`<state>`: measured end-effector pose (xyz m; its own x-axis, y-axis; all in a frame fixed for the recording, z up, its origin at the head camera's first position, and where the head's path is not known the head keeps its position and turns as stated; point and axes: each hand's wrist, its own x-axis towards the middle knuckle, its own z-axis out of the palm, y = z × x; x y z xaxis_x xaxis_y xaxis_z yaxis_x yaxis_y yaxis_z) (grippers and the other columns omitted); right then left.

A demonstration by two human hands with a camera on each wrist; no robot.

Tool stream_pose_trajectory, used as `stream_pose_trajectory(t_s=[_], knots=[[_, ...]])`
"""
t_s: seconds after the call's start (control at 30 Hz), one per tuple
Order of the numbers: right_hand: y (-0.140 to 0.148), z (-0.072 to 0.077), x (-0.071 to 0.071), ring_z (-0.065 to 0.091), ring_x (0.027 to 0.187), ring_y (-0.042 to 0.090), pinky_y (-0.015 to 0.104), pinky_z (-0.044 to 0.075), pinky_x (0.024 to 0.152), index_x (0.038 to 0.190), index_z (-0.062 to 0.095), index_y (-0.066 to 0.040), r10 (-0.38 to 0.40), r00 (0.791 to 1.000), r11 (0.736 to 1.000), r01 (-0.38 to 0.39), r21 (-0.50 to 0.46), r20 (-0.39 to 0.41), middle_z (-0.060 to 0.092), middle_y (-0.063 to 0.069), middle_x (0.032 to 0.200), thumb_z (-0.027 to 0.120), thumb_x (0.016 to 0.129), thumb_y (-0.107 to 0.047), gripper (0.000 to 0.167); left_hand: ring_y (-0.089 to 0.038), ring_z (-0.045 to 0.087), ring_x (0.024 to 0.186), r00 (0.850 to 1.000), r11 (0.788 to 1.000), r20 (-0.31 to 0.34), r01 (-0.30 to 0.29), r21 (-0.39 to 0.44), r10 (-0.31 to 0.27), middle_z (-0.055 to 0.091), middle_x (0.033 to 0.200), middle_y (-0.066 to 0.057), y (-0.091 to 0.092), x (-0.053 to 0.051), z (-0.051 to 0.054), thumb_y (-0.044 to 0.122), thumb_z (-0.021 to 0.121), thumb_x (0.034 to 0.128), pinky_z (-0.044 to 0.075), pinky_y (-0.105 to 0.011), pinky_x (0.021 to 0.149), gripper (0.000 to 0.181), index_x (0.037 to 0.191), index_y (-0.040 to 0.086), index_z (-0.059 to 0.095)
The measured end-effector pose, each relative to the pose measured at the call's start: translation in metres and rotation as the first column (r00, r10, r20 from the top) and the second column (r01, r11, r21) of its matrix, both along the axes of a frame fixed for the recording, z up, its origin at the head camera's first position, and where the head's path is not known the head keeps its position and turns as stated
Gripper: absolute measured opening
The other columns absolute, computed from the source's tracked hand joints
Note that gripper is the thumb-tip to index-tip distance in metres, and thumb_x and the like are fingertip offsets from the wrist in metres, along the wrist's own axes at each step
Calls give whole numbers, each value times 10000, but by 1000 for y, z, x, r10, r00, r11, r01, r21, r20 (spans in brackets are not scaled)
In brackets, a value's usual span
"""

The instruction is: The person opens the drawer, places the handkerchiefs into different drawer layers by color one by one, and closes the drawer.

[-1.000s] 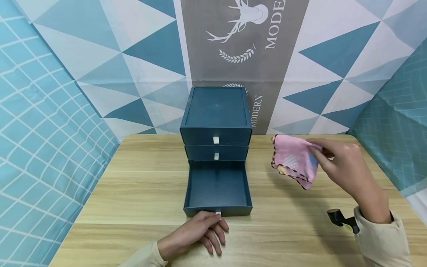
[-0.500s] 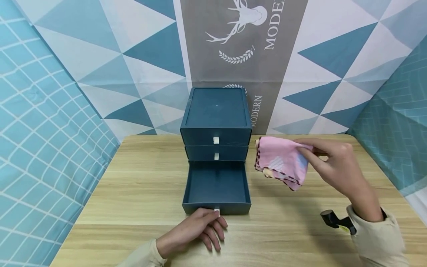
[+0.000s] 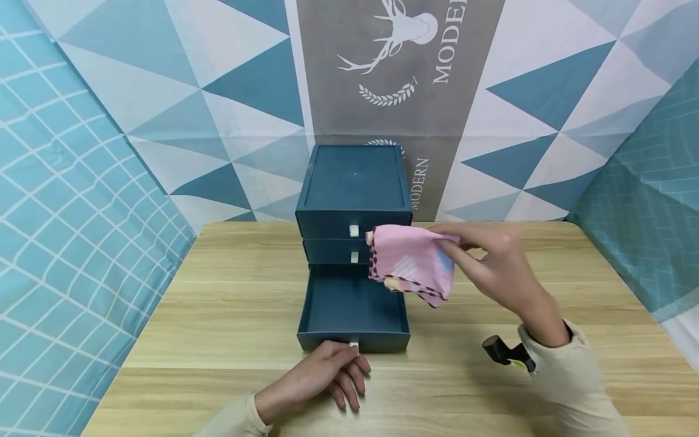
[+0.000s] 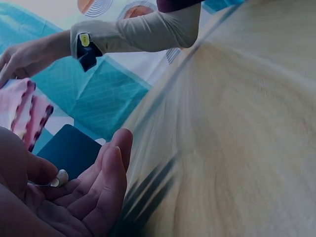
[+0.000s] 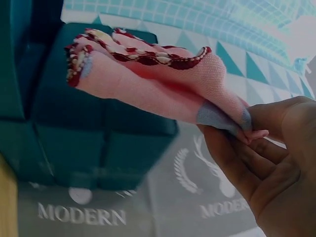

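A folded pink cloth (image 3: 409,261) with a dark red stitched edge hangs from my right hand (image 3: 494,264). Thumb and fingers pinch one corner of it, as the right wrist view also shows. The cloth is above the right side of the pulled-out bottom drawer (image 3: 352,306), hiding part of it. At the drawer's front, my left hand (image 3: 330,373) pinches the small white pull tab (image 4: 60,178) between thumb and fingers, the other fingers loosely curled below. What shows of the drawer's inside is bare dark blue.
The dark blue drawer cabinet (image 3: 355,182) stands at the back of the wooden table (image 3: 229,303), its upper two drawers pushed in. A patterned backdrop (image 3: 251,91) rises behind it. A black wrist camera (image 3: 508,354) sticks out from my right sleeve.
My right hand has carried the pink cloth leftward, from the table's right side to above the drawer. The left hand stays at the pull tab, with the drawer pulled out throughout.
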<state>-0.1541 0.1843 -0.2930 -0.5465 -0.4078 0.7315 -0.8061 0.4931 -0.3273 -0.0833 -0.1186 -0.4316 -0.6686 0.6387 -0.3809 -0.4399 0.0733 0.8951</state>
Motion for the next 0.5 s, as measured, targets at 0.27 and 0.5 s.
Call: stream_pose_trajectory(t_s=[0.27,0.5], knots=[[-24,-17,-4,711,779,123,135,539,731,1077,762,-43,62,998,997,-61,-41,32,758,46,1001,782,783,104,330,-185,700,647,999,1000,-50,9,-11,-9,702,902,-204,-1,0,-1,266,355,1099,564,-282,521,444,1113,-96,610],[-43,-27,-9,710,793,114,168,553,728,1091,758,-57,143,989,989,-142,-47,31,756,37,1002,762,816,85,310,-180,701,642,993,997,-116,20,-78,-29,713,881,-199,0,2,1,269,379,1096,555,-265,507,420,1073,-68,630]])
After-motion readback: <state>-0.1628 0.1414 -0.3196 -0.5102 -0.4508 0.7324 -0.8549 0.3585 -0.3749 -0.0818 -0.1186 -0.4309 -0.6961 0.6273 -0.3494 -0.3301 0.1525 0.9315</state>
